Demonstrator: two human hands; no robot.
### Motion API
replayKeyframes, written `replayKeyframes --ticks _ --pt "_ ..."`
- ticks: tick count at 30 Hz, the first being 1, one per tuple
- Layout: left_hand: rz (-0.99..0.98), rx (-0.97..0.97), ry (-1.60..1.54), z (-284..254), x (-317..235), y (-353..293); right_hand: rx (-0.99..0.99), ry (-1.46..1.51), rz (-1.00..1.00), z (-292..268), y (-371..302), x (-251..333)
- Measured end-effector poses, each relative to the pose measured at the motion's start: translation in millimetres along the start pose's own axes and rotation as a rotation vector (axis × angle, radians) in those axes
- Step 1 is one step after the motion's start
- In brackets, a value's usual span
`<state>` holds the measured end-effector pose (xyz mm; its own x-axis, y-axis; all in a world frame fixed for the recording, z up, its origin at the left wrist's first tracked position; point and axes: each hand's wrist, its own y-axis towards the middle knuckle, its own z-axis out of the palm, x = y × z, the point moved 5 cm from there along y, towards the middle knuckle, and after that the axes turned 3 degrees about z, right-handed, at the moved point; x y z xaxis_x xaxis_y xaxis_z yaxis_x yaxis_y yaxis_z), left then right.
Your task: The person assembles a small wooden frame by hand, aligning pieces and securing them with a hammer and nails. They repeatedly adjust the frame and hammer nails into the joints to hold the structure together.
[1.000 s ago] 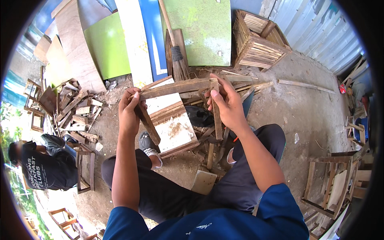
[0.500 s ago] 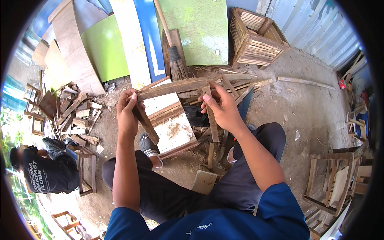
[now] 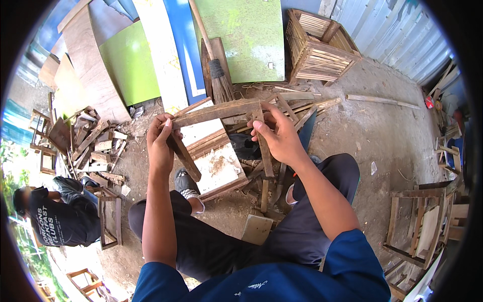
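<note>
Between my hands hangs a three-sided wooden frame, made of a long crossbar with a shorter leg at each end. My left hand is closed round its left corner, thumb on top, where the left leg slants down. At the other corner my right hand pinches the top of the right leg between thumb and fingers. Beneath the frame sits a low white-topped work block, with brown wooden strips and sawdust on it. The frame partly hides the block's far end.
Scrap wood is heaped at the left, near a seated person. A broom leans against upright panels. At the back right stands a slatted crate. Wooden frames stand at the right. A black bag lies beside the block.
The view has shifted very slightly. Both hands keep the same hold on the wooden frame, which has hardly moved.
</note>
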<state>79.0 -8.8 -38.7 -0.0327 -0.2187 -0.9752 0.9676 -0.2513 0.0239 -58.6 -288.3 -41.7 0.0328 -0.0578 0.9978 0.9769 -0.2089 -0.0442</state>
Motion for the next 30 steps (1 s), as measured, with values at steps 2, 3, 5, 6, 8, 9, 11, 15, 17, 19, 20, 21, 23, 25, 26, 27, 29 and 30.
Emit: replayKeyframes --ticks 2,3,5,6,8,9,11,15,17,19,20,21,23,25,26,27,29,30 --pt "0.023 0.019 0.003 0.3 -1.0 1.3 0.008 -0.004 0.005 -0.1 -1.2 1.4" --pt "0.011 0.003 0.003 -1.2 -0.2 2.1 0.023 -0.027 -0.012 0.8 -1.9 2.9" --pt "0.050 -0.002 0.037 -5.0 -2.2 2.2 0.059 -0.064 -0.041 3.1 -2.6 5.4" --pt "0.058 -0.016 0.056 -8.3 -2.7 2.1 0.063 -0.113 -0.082 6.1 -2.6 7.0" --pt "0.100 -0.015 0.166 -15.4 -5.7 3.3 0.079 -0.197 -0.196 13.9 -4.0 11.0" --pt "0.105 -0.023 0.230 -20.1 -6.2 4.0 0.090 -0.185 -0.173 18.7 -3.4 8.6" --pt "0.153 -0.008 0.225 -26.6 -6.5 4.4 0.117 -0.155 -0.148 27.6 -5.4 4.1" --pt "0.247 -0.009 0.508 -39.6 -5.1 0.4 0.135 -0.092 -0.133 44.2 -5.2 -5.8" --pt "0.249 0.078 0.557 -46.0 -10.3 0.1 0.150 -0.083 -0.123 48.8 -4.2 -11.5" --pt "0.286 0.141 0.722 -48.1 -17.4 -1.2 0.171 -0.094 -0.145 53.2 -2.3 -16.5" --pt "0.399 0.203 0.757 -45.6 -26.1 -2.9 0.169 -0.102 -0.119 55.3 -1.0 -21.1" --pt "0.354 0.234 0.803 -47.3 -29.6 -4.1 0.169 -0.103 -0.110 57.8 0.0 -25.0" --pt "0.266 0.292 0.892 -50.2 -38.7 -8.9 0.155 -0.097 -0.146 62.6 1.6 -30.5" --pt "0.241 0.325 0.983 -48.9 -46.8 -12.2 0.128 -0.074 -0.229 67.5 2.1 -33.9" --pt "0.229 0.335 1.016 -47.4 -49.7 -13.8 0.120 -0.081 -0.245 69.4 2.5 -36.8" --pt "0.217 0.345 1.047 -45.0 -51.5 -14.9 0.112 -0.084 -0.253 70.5 2.8 -40.0" --pt "0.258 0.351 1.104 -37.4 -54.6 -16.4 0.105 -0.103 -0.235 70.4 3.3 -47.1" --pt "0.266 0.365 1.133 -32.7 -54.3 -16.8 0.107 -0.122 -0.211 69.4 3.3 -50.9"
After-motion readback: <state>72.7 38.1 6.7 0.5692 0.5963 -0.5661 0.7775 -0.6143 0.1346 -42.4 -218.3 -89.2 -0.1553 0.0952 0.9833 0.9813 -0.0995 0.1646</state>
